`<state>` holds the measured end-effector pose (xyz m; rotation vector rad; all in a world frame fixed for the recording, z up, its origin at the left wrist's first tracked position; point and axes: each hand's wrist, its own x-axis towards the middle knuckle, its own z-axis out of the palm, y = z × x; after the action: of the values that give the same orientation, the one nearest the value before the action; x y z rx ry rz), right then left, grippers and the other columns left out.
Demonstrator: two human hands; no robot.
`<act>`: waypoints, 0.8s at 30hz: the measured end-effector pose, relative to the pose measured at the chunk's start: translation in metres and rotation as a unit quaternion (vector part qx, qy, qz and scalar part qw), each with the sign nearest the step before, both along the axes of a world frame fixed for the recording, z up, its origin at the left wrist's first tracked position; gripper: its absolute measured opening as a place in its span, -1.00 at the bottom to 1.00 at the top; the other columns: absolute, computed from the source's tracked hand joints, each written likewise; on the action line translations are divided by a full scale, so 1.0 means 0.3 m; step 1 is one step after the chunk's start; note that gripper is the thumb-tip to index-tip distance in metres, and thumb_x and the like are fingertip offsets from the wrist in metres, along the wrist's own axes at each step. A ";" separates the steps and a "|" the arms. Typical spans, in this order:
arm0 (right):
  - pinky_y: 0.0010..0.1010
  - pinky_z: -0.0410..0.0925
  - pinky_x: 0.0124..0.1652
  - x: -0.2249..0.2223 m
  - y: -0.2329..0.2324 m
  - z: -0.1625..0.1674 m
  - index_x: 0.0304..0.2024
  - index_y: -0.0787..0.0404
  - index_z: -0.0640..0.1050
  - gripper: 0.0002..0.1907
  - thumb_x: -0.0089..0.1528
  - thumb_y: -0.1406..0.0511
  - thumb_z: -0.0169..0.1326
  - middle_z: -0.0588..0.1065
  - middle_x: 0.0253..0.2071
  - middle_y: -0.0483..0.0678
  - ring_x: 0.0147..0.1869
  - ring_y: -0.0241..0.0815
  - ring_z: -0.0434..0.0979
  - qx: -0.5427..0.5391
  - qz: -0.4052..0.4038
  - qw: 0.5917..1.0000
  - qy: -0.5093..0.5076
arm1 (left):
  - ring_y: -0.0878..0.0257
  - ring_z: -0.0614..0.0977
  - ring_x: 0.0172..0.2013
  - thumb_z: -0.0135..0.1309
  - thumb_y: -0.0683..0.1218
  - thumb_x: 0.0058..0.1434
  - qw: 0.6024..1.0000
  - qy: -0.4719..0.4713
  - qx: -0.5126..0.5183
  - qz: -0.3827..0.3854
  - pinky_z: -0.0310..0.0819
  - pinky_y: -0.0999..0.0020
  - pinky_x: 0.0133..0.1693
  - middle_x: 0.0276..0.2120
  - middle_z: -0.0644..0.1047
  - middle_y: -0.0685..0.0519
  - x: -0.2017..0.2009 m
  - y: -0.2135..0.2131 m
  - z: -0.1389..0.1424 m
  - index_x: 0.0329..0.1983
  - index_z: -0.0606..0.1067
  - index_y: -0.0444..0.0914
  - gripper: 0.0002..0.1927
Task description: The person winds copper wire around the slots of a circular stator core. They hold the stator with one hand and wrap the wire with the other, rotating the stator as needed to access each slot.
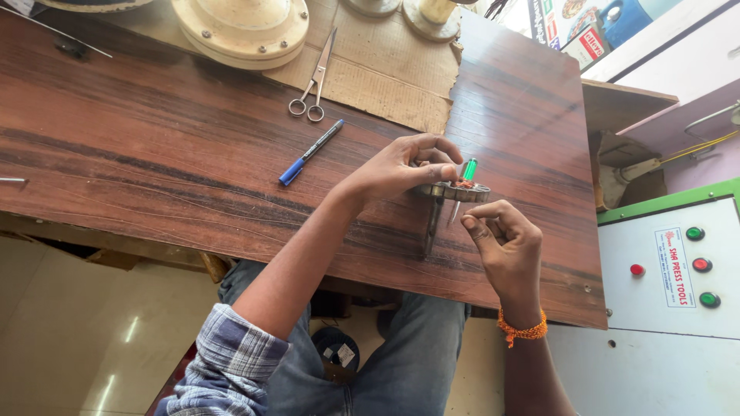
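green-handled screwdriver (465, 179) stands nearly upright through a small metal ring part (456, 191), shaft running toward 6 o'clock. left hand (401, 169) pinches the part from 9 o'clock; right hand (505, 239), at 5 o'clock, pinches the shaft tip. both sit near the bench (154, 169) front edge. open room lies at 9 o'clock; pen (311, 152) and scissors (312, 81) at 10.

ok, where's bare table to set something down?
Free: the table left of the blue pen, below the scissors; also the right corner past the right hand. Crowded: the far edge with cardboard, and around the metal part at the left hand.
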<state>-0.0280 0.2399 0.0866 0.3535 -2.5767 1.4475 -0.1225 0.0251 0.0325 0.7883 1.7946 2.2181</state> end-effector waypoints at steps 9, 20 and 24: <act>-0.57 0.03 -0.50 0.005 0.001 -0.042 -0.30 0.29 0.58 -0.94 0.26 0.43 0.22 0.23 -0.60 -0.32 -0.50 -0.55 0.09 0.038 0.024 0.999 0.013 | 0.45 0.48 -0.26 0.24 0.23 0.19 0.998 0.042 -0.041 0.029 0.35 0.50 -0.19 -0.22 0.62 0.20 0.047 -0.006 0.037 -0.02 0.61 -0.19 -0.52; -0.55 0.05 -0.53 0.008 -0.003 -0.055 -0.27 0.30 0.63 -0.99 0.26 0.45 0.19 0.31 -0.65 -0.28 -0.56 -0.55 0.13 0.055 0.040 0.997 0.029 | 0.48 0.36 -0.37 0.21 0.18 0.26 0.992 0.085 -0.054 0.081 0.25 0.52 -0.31 -0.31 0.56 0.24 0.064 -0.002 0.050 -0.10 0.64 -0.18 -0.63; -0.59 0.12 -0.53 0.016 0.006 -0.052 -0.24 0.30 0.64 -0.95 0.25 0.45 0.18 0.44 -0.60 -0.30 -0.55 -0.57 0.22 0.062 0.080 0.994 0.047 | 0.40 0.47 -0.28 0.19 0.20 0.26 0.981 0.126 -0.089 0.119 0.33 0.45 -0.27 -0.27 0.62 0.19 0.065 0.007 0.043 -0.11 0.65 -0.14 -0.63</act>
<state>-0.0232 0.2418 0.0709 0.6433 -2.6199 1.2865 -0.1030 0.0272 0.0453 0.8922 2.2815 2.1324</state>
